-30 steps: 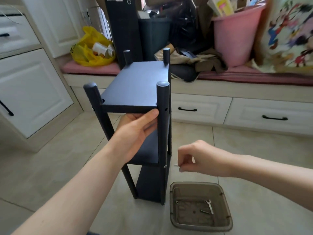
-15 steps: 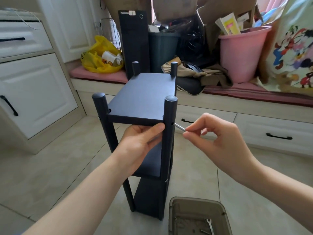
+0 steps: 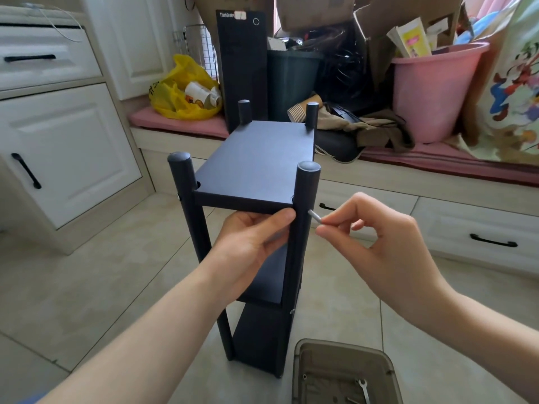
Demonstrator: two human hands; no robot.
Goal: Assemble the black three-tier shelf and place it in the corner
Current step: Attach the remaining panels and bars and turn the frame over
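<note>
Both hands busy: left hand (image 3: 250, 237) grips the shelf (image 3: 259, 161), right hand (image 3: 379, 237) pinches a bolt (image 3: 315, 216); tower (image 3: 242, 68) reads "ThinkCentr".

Tiled floor (image 3: 87, 287), black shelf (image 3: 256, 158) standing, seemingly plastic tray (image 3: 335, 344)

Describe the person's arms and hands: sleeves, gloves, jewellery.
The left hand and right hand are bare: no gloves, rings or watch visible. Both forearms are uncovered. A sliver of blue fabric by the left elbow may be a sleeve.
</note>
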